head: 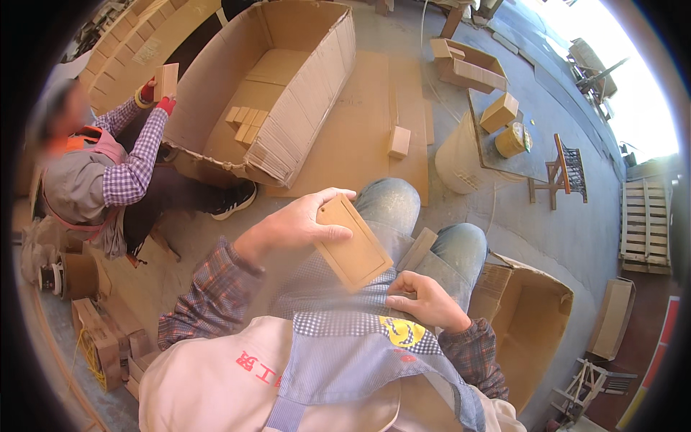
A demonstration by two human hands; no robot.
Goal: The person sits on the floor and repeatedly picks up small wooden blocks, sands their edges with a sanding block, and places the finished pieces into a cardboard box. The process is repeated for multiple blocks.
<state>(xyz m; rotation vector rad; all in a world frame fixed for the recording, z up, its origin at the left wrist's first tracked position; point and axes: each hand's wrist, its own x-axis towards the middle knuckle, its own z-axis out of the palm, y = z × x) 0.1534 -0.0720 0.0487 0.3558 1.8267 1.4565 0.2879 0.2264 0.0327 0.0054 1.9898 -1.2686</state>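
Observation:
My left hand point(299, 224) grips a flat wooden box point(359, 248) by its upper left end, thumb across the top face. A thin rectangular groove runs around that face, and a small dark hole sits near one corner. Below and right of the box is my right hand point(429, 302), apart from it over my apron, fingers curled. Whether something small is pinched there cannot be made out. Across my lap, between the knees, lies a narrow greyish-brown strip point(418, 249), partly behind the wooden box.
A large cardboard box point(318, 92) ahead contains several wooden blocks point(248, 123). At left, a seated co-worker point(102, 167) in red gloves holds a wooden piece point(166, 81). One block point(399, 142) lies on flat cardboard. Right are a small board table point(488, 148) and an open carton point(532, 329).

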